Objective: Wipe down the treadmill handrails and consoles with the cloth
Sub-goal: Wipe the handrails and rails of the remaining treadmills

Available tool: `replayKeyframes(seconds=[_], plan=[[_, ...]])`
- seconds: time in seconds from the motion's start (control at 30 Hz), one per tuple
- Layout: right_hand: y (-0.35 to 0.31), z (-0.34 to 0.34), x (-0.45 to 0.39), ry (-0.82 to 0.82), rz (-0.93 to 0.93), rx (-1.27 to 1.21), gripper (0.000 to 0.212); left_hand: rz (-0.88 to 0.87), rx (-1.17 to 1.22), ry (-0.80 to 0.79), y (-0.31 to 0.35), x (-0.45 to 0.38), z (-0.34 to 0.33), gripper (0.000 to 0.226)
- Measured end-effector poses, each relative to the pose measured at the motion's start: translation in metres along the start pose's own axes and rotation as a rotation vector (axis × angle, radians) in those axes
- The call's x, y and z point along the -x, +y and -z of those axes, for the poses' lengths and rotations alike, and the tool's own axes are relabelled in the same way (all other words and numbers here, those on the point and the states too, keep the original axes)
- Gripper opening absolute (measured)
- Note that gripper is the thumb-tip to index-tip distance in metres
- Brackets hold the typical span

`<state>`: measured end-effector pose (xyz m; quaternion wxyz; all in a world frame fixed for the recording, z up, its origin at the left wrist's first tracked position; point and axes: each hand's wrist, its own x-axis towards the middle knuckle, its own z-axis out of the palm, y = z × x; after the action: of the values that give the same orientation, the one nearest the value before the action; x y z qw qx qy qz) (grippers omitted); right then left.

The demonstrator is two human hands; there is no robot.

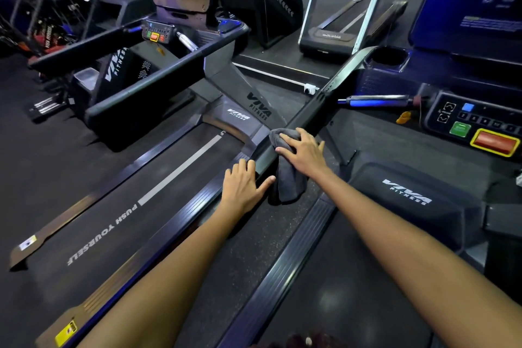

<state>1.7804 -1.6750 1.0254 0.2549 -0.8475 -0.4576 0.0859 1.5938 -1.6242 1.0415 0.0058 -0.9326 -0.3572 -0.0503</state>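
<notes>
A dark grey cloth (pixel 289 182) is draped over the near end of the black left handrail (pixel 310 110) of the treadmill on the right. My right hand (pixel 303 150) lies flat on the cloth, pressing it onto the rail. Just below it on the same rail rests my left hand (pixel 244 183), fingers spread, thumb near the hanging cloth. That treadmill's console (pixel 480 124), with a green and a red button, is at the right. A second treadmill's handrail (pixel 147 87) and console (pixel 158 31) stand at the left.
The neighbouring treadmill's belt (pixel 127 206), marked PUSH YOURSELF, runs along the lower left. A dark screen (pixel 477 0) rises at the upper right above a cup holder (pixel 388 56). A folded treadmill (pixel 333 31) and gym racks stand at the back.
</notes>
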Motion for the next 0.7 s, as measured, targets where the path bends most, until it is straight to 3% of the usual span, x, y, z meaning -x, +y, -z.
replayKeyframes(seconds=[0.23, 0.33, 0.5, 0.7], plan=[[0.003, -0.017, 0.012, 0.141, 0.072, 0.016, 0.041, -0.054, 0.004, -0.105, 0.011, -0.015, -0.012, 0.102], [0.009, 0.001, -0.016, 0.146, -0.050, -0.011, 0.038, -0.072, -0.015, -0.103, 0.011, -0.015, -0.012, 0.117], [-0.013, -0.003, -0.016, 0.136, -0.075, 0.021, 0.038, -0.055, 0.004, -0.098, 0.013, -0.016, -0.012, 0.120], [0.010, 0.001, -0.004, 0.107, 0.188, 0.136, 0.038, -0.051, -0.052, -0.102, 0.015, -0.015, -0.013, 0.116]])
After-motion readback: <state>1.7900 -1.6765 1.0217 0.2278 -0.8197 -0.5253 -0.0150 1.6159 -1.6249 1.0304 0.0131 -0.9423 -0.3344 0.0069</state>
